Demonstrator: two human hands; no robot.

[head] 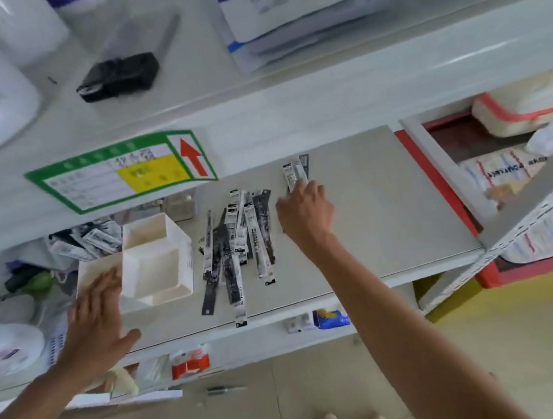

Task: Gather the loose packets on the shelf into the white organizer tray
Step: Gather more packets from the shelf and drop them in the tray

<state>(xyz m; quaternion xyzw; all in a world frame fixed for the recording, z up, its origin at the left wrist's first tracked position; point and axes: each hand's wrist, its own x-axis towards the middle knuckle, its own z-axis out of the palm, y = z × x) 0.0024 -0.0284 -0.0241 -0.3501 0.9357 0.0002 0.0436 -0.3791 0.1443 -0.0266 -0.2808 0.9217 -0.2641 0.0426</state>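
A white organizer tray (156,257) with open compartments stands on the left part of the grey shelf (388,203). A pile of several long black-and-white stick packets (237,244) lies just right of it. Farther back lie a few more stick packets (293,171). My right hand (305,213) reaches over these, fingertips touching their near ends; whether it grips them I cannot tell. My left hand (97,312) rests flat against the tray's front left compartment, fingers spread, holding nothing. More packets (89,241) are heaped behind the tray.
A green-framed label with a red arrow (126,171) hangs on the upper shelf's front edge. A black device (118,76) and boxes sit on the upper shelf. Bags fill the bay at right (521,164). Clutter lies left of the tray. My shoes show below.
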